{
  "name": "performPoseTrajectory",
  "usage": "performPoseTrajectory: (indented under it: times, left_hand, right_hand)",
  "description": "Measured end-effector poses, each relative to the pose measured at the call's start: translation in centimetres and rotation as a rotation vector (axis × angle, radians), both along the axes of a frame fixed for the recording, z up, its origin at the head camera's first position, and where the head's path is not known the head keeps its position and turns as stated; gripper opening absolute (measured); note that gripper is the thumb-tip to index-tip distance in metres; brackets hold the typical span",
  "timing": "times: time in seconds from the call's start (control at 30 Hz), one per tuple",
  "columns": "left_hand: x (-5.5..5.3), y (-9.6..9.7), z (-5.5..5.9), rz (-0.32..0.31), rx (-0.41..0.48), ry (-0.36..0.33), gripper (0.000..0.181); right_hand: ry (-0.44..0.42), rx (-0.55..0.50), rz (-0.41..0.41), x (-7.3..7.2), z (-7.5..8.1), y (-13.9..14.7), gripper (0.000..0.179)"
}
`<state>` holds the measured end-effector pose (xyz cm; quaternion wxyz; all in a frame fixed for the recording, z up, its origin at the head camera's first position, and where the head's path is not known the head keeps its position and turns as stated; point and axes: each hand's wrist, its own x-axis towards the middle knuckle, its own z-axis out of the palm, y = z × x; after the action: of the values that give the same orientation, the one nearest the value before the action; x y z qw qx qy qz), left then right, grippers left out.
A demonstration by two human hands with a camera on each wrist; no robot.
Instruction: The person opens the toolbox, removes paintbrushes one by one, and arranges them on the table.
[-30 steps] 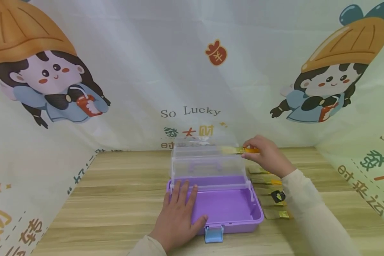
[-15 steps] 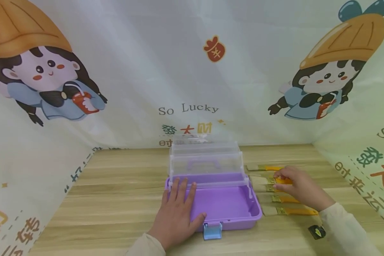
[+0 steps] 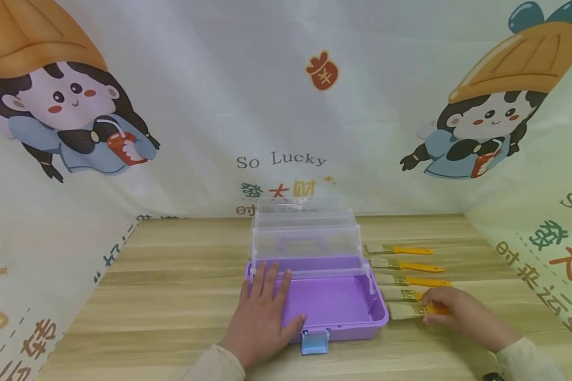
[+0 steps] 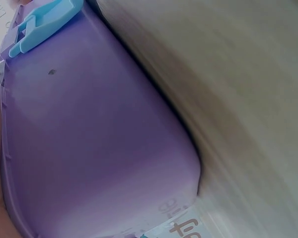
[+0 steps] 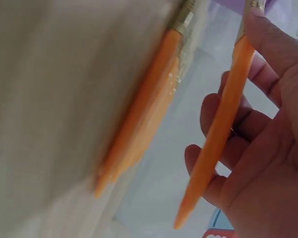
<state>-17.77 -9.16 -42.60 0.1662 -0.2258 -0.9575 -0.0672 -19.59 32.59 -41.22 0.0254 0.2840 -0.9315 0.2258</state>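
Observation:
My left hand (image 3: 262, 315) lies with straight fingers over the left rim of an opened purple storage box (image 3: 357, 332). In the left wrist view the box's outer wall and pale-blue latch (image 4: 49, 25) show, with a bit of that hand at the edge. My right hand (image 3: 472, 317) pinches the nearest paintbrush (image 3: 412, 311), right of the box, by thumb and fingers. Its orange handle (image 5: 221, 124) stands apart from the other brushes in the right wrist view. Behind it several paintbrushes (image 3: 421, 266) lie in a row, bristles toward the box.
The box's clear lid (image 3: 310, 243) stands raised at the back, with clear trays folded out in front of it. Wood-patterned table (image 3: 171, 296) extends to the left. A printed curtain (image 3: 362, 132) encloses the back and both sides.
A second ago my right hand held a paintbrush beside the raised lid. It let go, passed over the row and moved toward me, and now pinches the nearest brush. My left hand stays put.

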Motion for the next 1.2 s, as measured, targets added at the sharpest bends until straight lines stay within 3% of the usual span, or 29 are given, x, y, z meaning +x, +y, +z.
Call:
performPoseTrajectory:
  times: [0.17,0.53,1.03,1.2]
  left_hand:
    - [0.1,0.1,-0.2,-0.011,0.0,0.019,0.084]
    - [0.3,0.1,-0.1,-0.006,0.01,0.015,0.082]
    - [0.2,0.3,-0.1,-0.002,0.016,-0.002,0.082]
    - [0.3,0.3,0.0,-0.003,0.034,-0.007,0.082]
  right_hand:
    - [-0.018,0.042,0.05,1.1,-1.1,0.3,0.018]
    - [-0.143,0.15,0.03,1.6,-1.4,1.0,0.019]
    - [-0.14,0.152,0.028,1.4,-1.8,1.5,0.022]
    - [-0.121,0.111,0.035,1.3,-0.8,1.4,0.023]
